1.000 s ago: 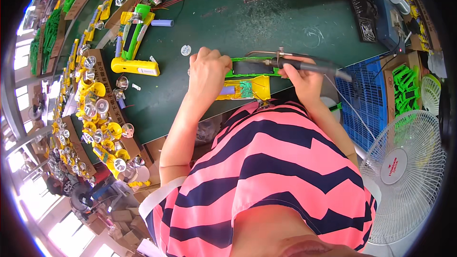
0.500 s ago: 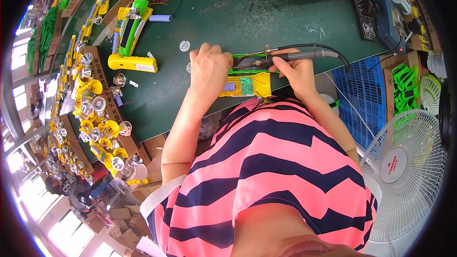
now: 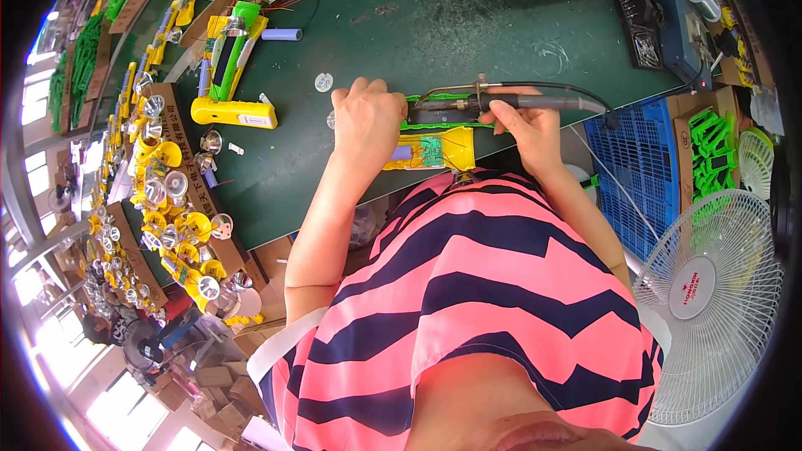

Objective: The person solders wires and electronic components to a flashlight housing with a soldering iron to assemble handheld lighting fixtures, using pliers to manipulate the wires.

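Note:
My right hand (image 3: 531,129) grips the black handle of a soldering iron (image 3: 535,101), which has a thin metal guide tube and a cable. The iron's front end lies over an open green flashlight housing (image 3: 462,125) with a dark inside. My left hand (image 3: 368,121) is closed at the housing's left end; its fingertips are hidden. Just below, at the table's near edge, lies an open yellow housing (image 3: 458,150). Inside it are a green circuit board (image 3: 431,150) and a lilac battery cell (image 3: 403,153). I cannot make out the iron's tip contact.
Assembled green and yellow lights (image 3: 234,113) lie on the green table (image 3: 468,33) at left, near a loose battery cell (image 3: 281,34) and a round white disc (image 3: 323,82). Boxes of yellow lights (image 3: 180,192) line the left. A white fan (image 3: 702,301) stands right, beside blue crates (image 3: 631,175).
The soldering iron has shifted slightly right and its handle lies more level. My right hand moved a little right and nearer to me with it. The left hand stays at the green housing.

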A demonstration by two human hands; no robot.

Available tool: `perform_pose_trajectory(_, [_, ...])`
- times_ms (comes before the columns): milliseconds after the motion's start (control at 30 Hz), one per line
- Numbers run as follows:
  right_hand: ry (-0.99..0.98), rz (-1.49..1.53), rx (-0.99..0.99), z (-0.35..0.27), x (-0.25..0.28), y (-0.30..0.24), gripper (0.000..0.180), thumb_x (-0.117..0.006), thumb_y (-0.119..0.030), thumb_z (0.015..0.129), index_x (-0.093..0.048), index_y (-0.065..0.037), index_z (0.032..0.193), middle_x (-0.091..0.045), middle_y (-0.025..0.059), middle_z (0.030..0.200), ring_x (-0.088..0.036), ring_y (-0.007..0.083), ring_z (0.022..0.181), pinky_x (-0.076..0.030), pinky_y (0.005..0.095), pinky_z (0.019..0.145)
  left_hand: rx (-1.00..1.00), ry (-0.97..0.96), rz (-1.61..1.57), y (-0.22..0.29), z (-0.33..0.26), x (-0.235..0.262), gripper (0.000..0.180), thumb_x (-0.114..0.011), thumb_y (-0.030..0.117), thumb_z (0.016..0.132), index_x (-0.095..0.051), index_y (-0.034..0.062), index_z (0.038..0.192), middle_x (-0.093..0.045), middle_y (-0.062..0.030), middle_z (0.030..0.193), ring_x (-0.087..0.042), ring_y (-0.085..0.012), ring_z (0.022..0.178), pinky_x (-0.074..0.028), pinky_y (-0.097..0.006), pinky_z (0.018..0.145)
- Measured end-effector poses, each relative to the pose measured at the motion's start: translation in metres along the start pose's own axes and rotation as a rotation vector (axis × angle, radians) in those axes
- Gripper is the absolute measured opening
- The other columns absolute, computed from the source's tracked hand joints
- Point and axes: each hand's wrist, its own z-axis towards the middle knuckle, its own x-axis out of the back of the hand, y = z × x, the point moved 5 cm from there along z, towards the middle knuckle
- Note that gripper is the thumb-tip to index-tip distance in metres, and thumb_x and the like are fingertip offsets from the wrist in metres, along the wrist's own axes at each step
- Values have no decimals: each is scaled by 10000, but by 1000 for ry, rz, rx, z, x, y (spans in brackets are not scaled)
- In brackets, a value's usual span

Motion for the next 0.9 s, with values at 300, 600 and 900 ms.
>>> perform_pose_trajectory(300, [5,-649,393,-22,16,-42,302,-640,-112,791,-548,18,1048,-623,107,940,-626,221,839,-452,373,849,6,9,8,1,-1,3,67,-601,130,673,-668,133,671,-543,-34,690,-523,-214,762,-373,-380,698])
perform_pose_trajectory(600, [-107,-976,419,-19,19,-37,459,-721,-159,669,-557,-70,1088,-532,81,1165,-486,250,1116,-261,476,1030,1,56,27,2,-1,4,61,-614,133,660,-675,140,662,-535,-29,678,-523,-201,754,-374,-378,694])
perform_pose_trajectory(900, [-138,-945,411,-16,18,-34,524,-714,-113,667,-492,-65,1139,-573,40,1129,-532,236,1060,-253,472,1034,4,50,41,2,0,8,64,-647,133,633,-693,151,673,-533,-26,677,-522,-205,750,-381,-380,696])
